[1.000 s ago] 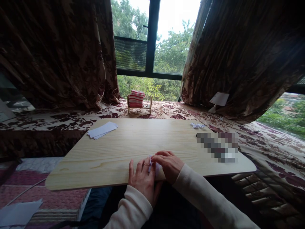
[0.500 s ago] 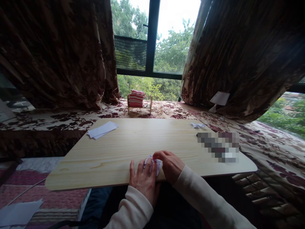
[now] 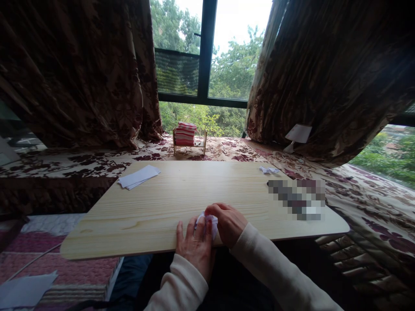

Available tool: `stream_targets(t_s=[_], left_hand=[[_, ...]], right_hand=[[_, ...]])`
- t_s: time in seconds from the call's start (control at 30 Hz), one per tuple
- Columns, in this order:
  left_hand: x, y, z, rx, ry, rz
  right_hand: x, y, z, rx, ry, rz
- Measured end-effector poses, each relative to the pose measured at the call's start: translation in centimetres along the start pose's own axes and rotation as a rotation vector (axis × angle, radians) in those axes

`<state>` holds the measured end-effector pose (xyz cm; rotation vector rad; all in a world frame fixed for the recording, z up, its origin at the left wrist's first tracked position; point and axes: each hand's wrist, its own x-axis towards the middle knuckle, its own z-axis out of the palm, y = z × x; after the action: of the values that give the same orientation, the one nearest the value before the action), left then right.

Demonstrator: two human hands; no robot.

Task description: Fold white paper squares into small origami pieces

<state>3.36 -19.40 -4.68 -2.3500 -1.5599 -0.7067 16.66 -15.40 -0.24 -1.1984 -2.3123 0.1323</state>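
Observation:
A small piece of folded white paper [image 3: 212, 226] lies at the near edge of the wooden table [image 3: 129, 216], partly covered by both hands. My left hand [image 3: 195, 246] rests over it with fingers spread and lying flat, pressing it against the tabletop. From the right side my right hand [image 3: 228, 222] pinches the paper's upper edge between thumb and index finger. The paper's exact folds are hidden under the fingers.
A stack of white paper strips [image 3: 139, 177] is at the table's far left. Folded paper pieces [image 3: 269, 170] lie far right, near a pixelated patch [image 3: 298, 201]. Beyond the table stand a small rack with striped cloths [image 3: 185, 134] and a lamp [image 3: 298, 134].
My right hand has shifted slightly left, nearer my left hand, and the paper's visible edge has moved with it. My left hand stays almost in place.

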Motion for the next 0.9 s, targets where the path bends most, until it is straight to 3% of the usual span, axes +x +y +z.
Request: stream_targets(t_s=[0.63,0.9], left_hand=[[-0.1,-0.2,0.3,-0.047,-0.034,-0.001],[0.0,0.0,0.1,-0.028,-0.019,-0.008]], right_hand=[[0.0,-0.7,0.5,-0.219,-0.083,-0.025],[1.9,-0.3,0.3,-0.175,-0.18,0.041]])
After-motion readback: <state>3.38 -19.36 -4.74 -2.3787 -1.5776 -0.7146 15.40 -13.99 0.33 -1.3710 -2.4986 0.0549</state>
